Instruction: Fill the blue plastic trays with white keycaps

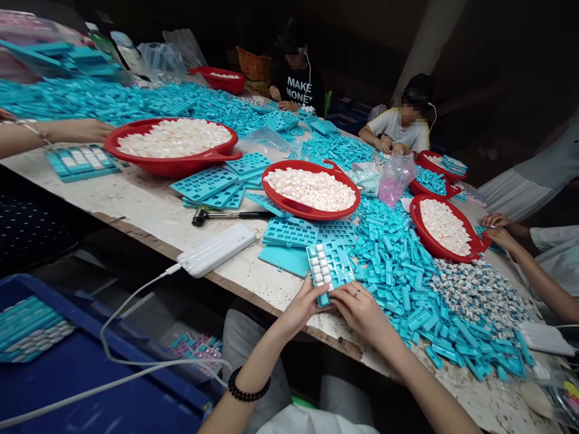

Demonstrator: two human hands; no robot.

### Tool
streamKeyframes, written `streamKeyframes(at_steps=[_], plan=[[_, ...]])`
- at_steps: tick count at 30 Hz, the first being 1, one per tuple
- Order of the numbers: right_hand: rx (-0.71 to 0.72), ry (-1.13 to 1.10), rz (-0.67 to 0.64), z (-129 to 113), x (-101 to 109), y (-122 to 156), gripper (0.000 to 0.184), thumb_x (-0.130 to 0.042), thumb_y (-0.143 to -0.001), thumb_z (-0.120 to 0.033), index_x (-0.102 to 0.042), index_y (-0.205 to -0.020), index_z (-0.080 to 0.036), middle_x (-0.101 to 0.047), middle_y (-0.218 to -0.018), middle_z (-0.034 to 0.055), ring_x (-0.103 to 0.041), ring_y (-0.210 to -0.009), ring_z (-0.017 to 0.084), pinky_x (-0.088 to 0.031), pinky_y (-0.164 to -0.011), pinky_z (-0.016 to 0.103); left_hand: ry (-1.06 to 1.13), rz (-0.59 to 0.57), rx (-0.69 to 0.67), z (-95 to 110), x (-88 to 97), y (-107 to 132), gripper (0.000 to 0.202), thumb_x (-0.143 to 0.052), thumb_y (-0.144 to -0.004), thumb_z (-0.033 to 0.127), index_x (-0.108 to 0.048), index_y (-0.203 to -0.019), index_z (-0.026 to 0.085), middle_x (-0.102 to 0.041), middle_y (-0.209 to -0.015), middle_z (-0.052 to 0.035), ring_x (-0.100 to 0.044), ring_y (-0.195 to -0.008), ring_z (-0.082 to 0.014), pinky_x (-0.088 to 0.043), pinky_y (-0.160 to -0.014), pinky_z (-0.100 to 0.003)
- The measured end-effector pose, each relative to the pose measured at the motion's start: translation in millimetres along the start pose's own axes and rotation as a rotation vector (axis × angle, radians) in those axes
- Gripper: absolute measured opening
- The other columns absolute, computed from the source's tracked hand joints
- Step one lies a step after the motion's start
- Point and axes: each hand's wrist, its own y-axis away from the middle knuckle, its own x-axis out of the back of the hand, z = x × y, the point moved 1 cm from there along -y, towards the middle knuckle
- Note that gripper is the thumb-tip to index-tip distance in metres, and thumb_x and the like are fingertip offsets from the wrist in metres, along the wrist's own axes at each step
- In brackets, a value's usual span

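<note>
A turquoise plastic tray point(333, 264) with a grid of small cells rests on the table's near edge, its left column partly filled with white pieces. My left hand point(302, 305) grips the tray's lower left corner, fingers curled around it. My right hand point(360, 308), a ring on one finger, presses on the tray's lower right edge with fingers bent. A red bowl point(280, 200) full of white pieces stands just beyond. More empty turquoise trays point(290, 232) lie stacked right behind the held one.
A heap of small turquoise parts point(407, 283) spreads to the right. A white power bank point(217, 249) with cable and a small hammer point(226, 214) lie left. Several red bowls stand around. Other people sit around the table. A blue crate point(67, 361) stands lower left.
</note>
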Motion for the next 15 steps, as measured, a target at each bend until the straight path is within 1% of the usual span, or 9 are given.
streamKeyframes(at_steps=[5, 7, 9, 11, 13, 14, 15], plan=[[-0.008, -0.069, 0.025, 1, -1, 3, 0.017, -0.052, -0.102, -0.022, -0.066, -0.112, -0.021, -0.07, -0.098, 0.0073, -0.065, -0.089, 0.021, -0.054, -0.083, 0.036, 0.025, -0.015, -0.017, 0, -0.1, 1, 0.078, -0.066, -0.089, 0.024, -0.025, -0.154, 0.037, -0.055, -0.145, -0.0091, -0.06, -0.123, -0.0278, -0.058, -0.089, -0.037], [0.011, -0.084, 0.052, 0, 3, 3, 0.016, -0.055, -0.101, -0.023, -0.066, -0.112, -0.021, -0.072, -0.098, 0.007, -0.066, -0.088, 0.02, -0.053, -0.081, 0.036, 0.018, -0.007, -0.021, 1, -1.2, 2, 0.078, -0.066, -0.089, 0.024, -0.025, -0.154, 0.037, -0.055, -0.146, -0.009, -0.06, -0.123, -0.0277, -0.059, -0.086, -0.035], [0.022, -0.103, 0.105, 0, 13, -7, 0.016, -0.06, -0.098, -0.025, -0.066, -0.112, -0.022, -0.074, -0.094, 0.0059, -0.067, -0.084, 0.02, -0.052, -0.079, 0.035, 0.023, 0.002, -0.017, 2, -2.3, 3, 0.079, -0.068, -0.089, 0.024, -0.025, -0.154, 0.037, -0.054, -0.146, -0.0091, -0.061, -0.121, -0.028, -0.06, -0.086, -0.036], [0.013, -0.116, 0.19, 6, 26, -31, 0.015, -0.06, -0.097, -0.025, -0.068, -0.109, -0.022, -0.074, -0.089, 0.0043, -0.067, -0.08, 0.019, -0.052, -0.077, 0.033, 0.044, 0.002, -0.006, 3, -2.7, 3, 0.078, -0.068, -0.089, 0.024, -0.026, -0.154, 0.037, -0.053, -0.147, -0.0088, -0.062, -0.12, -0.0281, -0.06, -0.09, -0.04], [-0.034, -0.1, 0.256, 20, 37, -69, 0.014, -0.056, -0.097, -0.025, -0.07, -0.101, -0.021, -0.073, -0.085, 0.0035, -0.066, -0.077, 0.018, -0.052, -0.076, 0.031, 0.06, 0.001, 0.005, 3, -2.4, 2, 0.077, -0.067, -0.09, 0.022, -0.027, -0.153, 0.037, -0.05, -0.15, -0.0083, -0.061, -0.123, -0.0282, -0.058, -0.095, -0.044], [-0.084, -0.077, 0.262, 30, 41, -92, 0.017, -0.054, -0.098, -0.025, -0.07, -0.097, -0.021, -0.073, -0.088, 0.0039, -0.066, -0.078, 0.017, -0.052, -0.077, 0.03, 0.062, 0.004, 0.01, 3, -2.1, 2, 0.076, -0.067, -0.09, 0.021, -0.027, -0.153, 0.038, -0.049, -0.151, -0.008, -0.06, -0.124, -0.0282, -0.057, -0.097, -0.045], [-0.155, -0.032, 0.233, 43, 42, -116, 0.017, -0.054, -0.098, -0.024, -0.07, -0.097, -0.021, -0.073, -0.09, 0.0039, -0.067, -0.08, 0.018, -0.052, -0.079, 0.029, 0.061, 0.011, 0.013, 3, -1.7, 2, 0.076, -0.066, -0.091, 0.021, -0.027, -0.153, 0.038, -0.048, -0.152, -0.0079, -0.059, -0.126, -0.0282, -0.057, -0.097, -0.045]])
